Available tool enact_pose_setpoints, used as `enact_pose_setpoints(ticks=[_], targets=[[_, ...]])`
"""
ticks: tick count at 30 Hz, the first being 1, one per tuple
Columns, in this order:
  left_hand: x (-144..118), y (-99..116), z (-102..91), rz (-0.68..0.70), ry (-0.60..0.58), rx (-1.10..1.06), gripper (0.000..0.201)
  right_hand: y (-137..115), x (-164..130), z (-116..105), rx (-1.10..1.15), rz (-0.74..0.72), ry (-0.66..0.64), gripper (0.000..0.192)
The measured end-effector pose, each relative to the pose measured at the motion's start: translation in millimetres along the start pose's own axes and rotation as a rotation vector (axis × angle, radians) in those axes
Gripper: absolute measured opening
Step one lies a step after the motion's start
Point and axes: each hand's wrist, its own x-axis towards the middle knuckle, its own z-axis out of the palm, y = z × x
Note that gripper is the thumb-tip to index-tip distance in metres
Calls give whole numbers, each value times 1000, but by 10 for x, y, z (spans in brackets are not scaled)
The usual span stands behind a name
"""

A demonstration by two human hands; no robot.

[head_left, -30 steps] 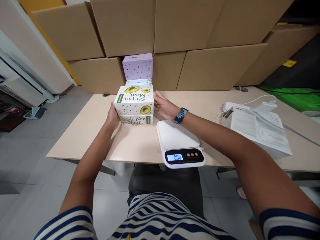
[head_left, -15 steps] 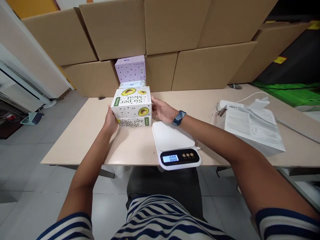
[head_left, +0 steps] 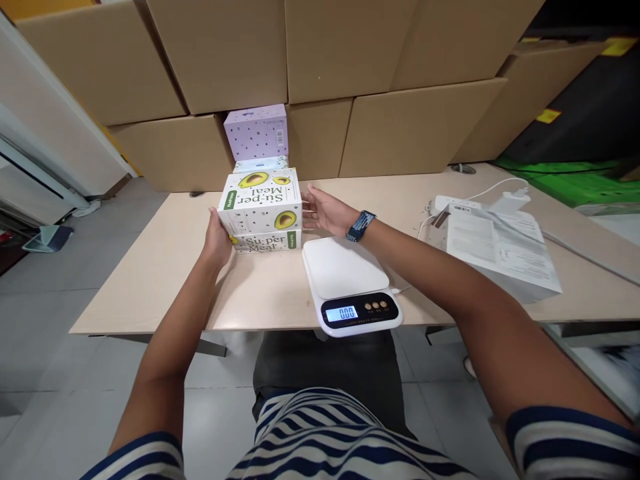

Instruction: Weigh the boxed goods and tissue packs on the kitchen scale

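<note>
Two white "Super Meal" cartons with avocado pictures are stacked on the table. The upper carton (head_left: 255, 217) rests on the lower carton (head_left: 265, 243), and its top print faces away from me. My left hand (head_left: 219, 240) is pressed against the left side of the stack, gripping the upper carton; its fingertips are partly hidden. At the right side, my right hand (head_left: 327, 212) has its fingers apart and stretched toward the carton, with the fingertips at its edge. Just below my right wrist lies a white digital scale (head_left: 345, 267) with nothing on its plate; the display reads 0.00.
Behind the stack are a pale blue-white box (head_left: 261, 163) and a purple box (head_left: 257, 137). Large brown boxes (head_left: 400, 130) form a wall at the back. A white box (head_left: 495, 247), a power strip (head_left: 443, 202) and cables lie on the table (head_left: 165, 287) at the right.
My right hand's fingers have spread and eased slightly off the upper carton's side. My left hand keeps nearly the same place. The view has shifted slightly; the cartons stay stacked.
</note>
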Motion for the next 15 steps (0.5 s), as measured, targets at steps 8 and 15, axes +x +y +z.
enact_pose_setpoints(ticks=[8,15], targets=[[-935,170,63,776,-122,701,42,267,-880,-330,-468,-97,242,98],[-1469,-261,728,1070,-969,1098,46,549,-1164,-239,-929,-108,215,76]])
